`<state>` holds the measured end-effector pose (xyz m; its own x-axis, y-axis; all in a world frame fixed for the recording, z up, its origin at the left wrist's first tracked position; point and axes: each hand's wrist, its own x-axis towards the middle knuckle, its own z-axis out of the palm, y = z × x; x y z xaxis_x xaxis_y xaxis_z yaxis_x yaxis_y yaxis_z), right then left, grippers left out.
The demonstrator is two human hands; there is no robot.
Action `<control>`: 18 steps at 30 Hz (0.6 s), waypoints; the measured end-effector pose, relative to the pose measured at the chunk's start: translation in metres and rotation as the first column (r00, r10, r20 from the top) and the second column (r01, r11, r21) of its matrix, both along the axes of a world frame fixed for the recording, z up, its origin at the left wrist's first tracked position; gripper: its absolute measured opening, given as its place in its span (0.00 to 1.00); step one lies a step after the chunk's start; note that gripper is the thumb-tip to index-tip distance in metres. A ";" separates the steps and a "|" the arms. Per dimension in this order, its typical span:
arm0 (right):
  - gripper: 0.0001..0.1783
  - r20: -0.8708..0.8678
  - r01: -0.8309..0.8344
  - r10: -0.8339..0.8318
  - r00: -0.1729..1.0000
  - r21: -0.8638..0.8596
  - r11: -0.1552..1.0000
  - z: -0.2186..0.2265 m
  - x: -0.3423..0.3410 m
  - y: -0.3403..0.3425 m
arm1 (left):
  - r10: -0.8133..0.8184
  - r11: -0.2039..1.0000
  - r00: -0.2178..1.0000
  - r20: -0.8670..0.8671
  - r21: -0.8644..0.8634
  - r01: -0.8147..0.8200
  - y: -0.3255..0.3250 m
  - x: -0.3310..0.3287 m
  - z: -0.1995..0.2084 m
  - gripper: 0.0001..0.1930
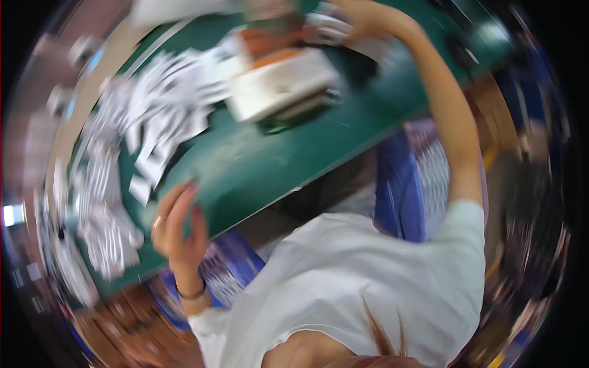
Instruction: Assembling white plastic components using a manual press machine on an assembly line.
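My left hand [177, 228] hovers over the near left edge of the green table [257, 156], its fingers curved and apart with nothing in them. Stretched out to the far side, my right hand [363, 21] is closed around a white and grey roll-like object [328, 26], blurred by motion. Beside that object sit a smeared orange-brown item [270, 43] and a white box-shaped thing [282, 83] with a dark green part under its near side. Many flat white strips [169, 101] lie in a loose heap left of the box.
Bundles of white strips [107, 227] line the table's left side. Dark items [463, 46] lie at the far right. Blue-purple bags or crates with pale contents [402, 184] stand below the near edge. Other people [531, 159] seem to be at the right, blurred.
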<state>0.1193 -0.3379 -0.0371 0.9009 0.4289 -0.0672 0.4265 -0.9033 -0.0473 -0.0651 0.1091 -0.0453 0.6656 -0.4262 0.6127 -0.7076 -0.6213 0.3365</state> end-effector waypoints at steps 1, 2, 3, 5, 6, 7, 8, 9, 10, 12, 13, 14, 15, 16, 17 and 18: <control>0.34 0.063 -0.045 0.044 0.997 0.018 0.999 0.000 0.000 0.006 | 0.036 0.999 0.998 0.044 0.028 -0.037 0.009 -0.005 0.001 0.13; 0.25 -0.168 0.143 -0.134 0.977 0.044 0.989 0.033 -0.020 0.033 | 0.070 0.996 0.998 -0.003 -0.051 -0.070 0.024 -0.011 -0.010 0.11; 0.45 -0.013 0.103 -0.103 0.995 0.044 0.994 -0.031 0.032 -0.005 | 0.013 0.998 1.000 0.009 -0.063 -0.013 0.027 -0.005 -0.013 0.11; 0.44 0.013 0.381 -0.381 0.924 0.037 0.924 -0.026 0.026 0.015 | 0.017 0.996 1.000 -0.013 -0.091 -0.018 0.043 0.000 -0.023 0.12; 0.50 -0.043 0.469 -0.467 0.883 0.060 0.881 -0.008 0.010 0.013 | 0.001 0.994 1.000 -0.028 -0.111 -0.004 0.045 0.003 -0.026 0.12; 0.50 -0.045 0.506 -0.504 0.863 0.069 0.860 -0.010 0.007 0.009 | -0.002 0.992 0.997 -0.080 -0.124 -0.008 0.051 0.006 -0.026 0.13; 0.42 -0.065 0.540 -0.536 0.842 0.094 0.836 -0.013 0.005 0.003 | -0.039 0.993 0.996 -0.075 -0.113 0.030 0.051 0.009 -0.022 0.13; 0.34 -0.075 0.571 -0.567 0.821 0.113 0.813 -0.011 0.005 -0.008 | -0.004 0.994 0.997 -0.074 -0.105 -0.004 0.047 0.017 -0.021 0.13; 0.34 -0.078 0.582 -0.577 0.813 0.121 0.804 -0.011 0.005 -0.010 | 0.054 0.994 0.995 -0.082 -0.089 -0.062 0.044 0.018 -0.020 0.13; 0.32 -0.096 0.607 -0.599 0.795 0.143 0.782 -0.008 0.002 -0.011 | 0.055 0.997 0.995 -0.084 -0.049 -0.059 0.035 0.023 -0.012 0.14; 0.31 -0.056 0.601 -0.600 0.798 0.156 0.784 -0.007 -0.002 -0.011 | 0.118 0.993 0.992 -0.051 -0.015 -0.119 0.031 0.026 -0.009 0.14; 0.31 -0.063 0.607 -0.606 0.793 0.163 0.778 -0.007 -0.008 -0.014 | 0.178 0.984 0.984 -0.018 0.017 -0.178 0.026 0.032 -0.007 0.14; 0.30 -0.053 0.575 -0.574 0.817 0.148 0.805 0.002 -0.016 -0.008 | 0.202 0.979 0.979 -0.035 0.048 -0.200 0.034 0.036 -0.006 0.14; 0.29 -0.042 0.547 -0.546 0.837 0.134 0.827 0.007 -0.022 -0.007 | 0.198 0.979 0.980 -0.033 0.057 -0.196 0.033 0.041 -0.003 0.14; 0.31 -0.035 0.552 -0.553 0.833 0.121 0.825 0.004 -0.020 -0.008 | 0.214 0.966 0.977 0.018 0.142 -0.215 0.031 0.046 -0.001 0.15; 0.31 -0.039 0.537 -0.537 0.843 0.127 0.834 -0.004 -0.018 -0.004 | 0.247 0.940 0.966 0.071 0.224 -0.257 0.035 0.048 0.002 0.15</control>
